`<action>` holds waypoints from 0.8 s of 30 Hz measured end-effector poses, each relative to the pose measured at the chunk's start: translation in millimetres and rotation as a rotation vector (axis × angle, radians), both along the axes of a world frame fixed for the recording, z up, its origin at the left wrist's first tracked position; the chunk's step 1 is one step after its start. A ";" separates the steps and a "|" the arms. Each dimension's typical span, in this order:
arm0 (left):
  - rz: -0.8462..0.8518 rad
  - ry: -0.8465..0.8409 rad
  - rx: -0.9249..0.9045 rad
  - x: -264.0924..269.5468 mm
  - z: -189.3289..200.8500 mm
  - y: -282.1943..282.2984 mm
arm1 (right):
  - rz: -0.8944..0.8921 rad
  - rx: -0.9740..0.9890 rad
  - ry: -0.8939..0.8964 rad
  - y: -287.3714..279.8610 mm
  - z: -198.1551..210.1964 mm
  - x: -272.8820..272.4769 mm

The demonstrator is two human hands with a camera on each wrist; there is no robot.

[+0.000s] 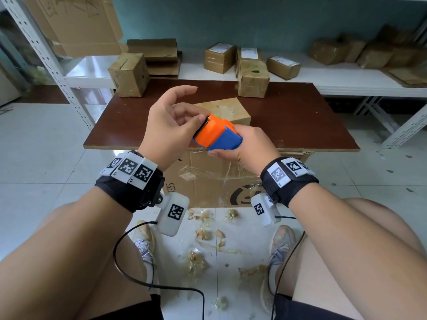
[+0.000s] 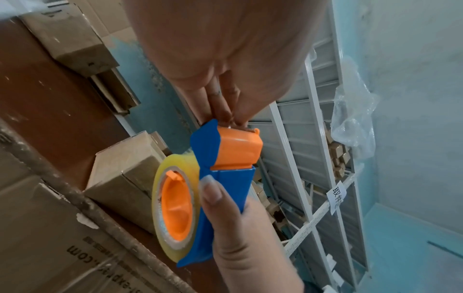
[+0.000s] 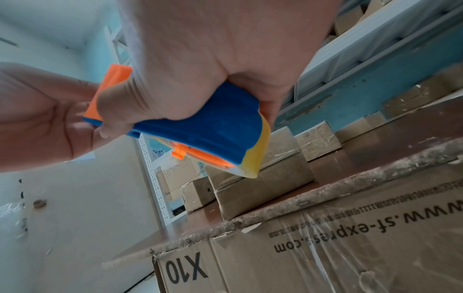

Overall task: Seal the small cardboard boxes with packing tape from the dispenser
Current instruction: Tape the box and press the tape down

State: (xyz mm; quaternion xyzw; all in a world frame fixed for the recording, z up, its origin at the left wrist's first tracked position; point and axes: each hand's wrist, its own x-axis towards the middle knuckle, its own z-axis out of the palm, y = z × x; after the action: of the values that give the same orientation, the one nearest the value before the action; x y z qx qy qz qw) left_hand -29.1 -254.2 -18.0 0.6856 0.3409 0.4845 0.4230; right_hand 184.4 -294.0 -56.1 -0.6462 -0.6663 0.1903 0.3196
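My right hand [image 1: 240, 144] grips the blue body of the blue and orange tape dispenser [image 1: 217, 135] in the air above the table's near edge. My left hand [image 1: 201, 115] pinches with thumb and fingers at its orange cutter end, index finger raised. In the left wrist view the fingertips [image 2: 233, 119] meet at the dispenser's [image 2: 225, 178] mouth; the clear tape end is too thin to make out. The yellowish tape roll [image 2: 175, 208] sits on an orange hub. A small cardboard box [image 1: 225, 109] lies on the table just behind the hands.
The brown table [image 1: 288, 121] bears two more small boxes [image 1: 129, 75] [image 1: 253, 78] at its far edge. A large printed carton [image 1: 208, 181] stands under it. A white shelf [image 1: 335, 77] behind holds several parcels. Tape scraps [image 1: 203, 234] litter the floor by my feet.
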 end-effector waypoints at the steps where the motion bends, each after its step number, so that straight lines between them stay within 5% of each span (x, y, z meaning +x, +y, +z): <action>1: -0.004 0.012 -0.003 -0.3 0.0 0.7 | -0.007 -0.004 0.011 0.3 -0.4 -0.4; 9: 0.029 -0.078 -0.053 -0.2 0.5 4.5 | 0.008 -0.015 0.114 0.6 -1.8 -5.4; 17: 0.239 -0.139 -0.201 -14.5 -3.8 30.0 | 0.137 -0.110 0.242 -7.0 0.3 -13.0; 24: 0.284 -0.318 -0.458 -13.1 -10.4 45.0 | 0.043 -0.092 0.185 -16.1 12.0 -9.2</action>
State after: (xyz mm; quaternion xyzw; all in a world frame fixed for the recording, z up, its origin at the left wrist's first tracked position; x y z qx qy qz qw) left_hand -42.1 -209.2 -28.3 0.4337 0.4632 0.5503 0.5426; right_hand 175.2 -310.1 -44.2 -0.6253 -0.6384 0.2865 0.3455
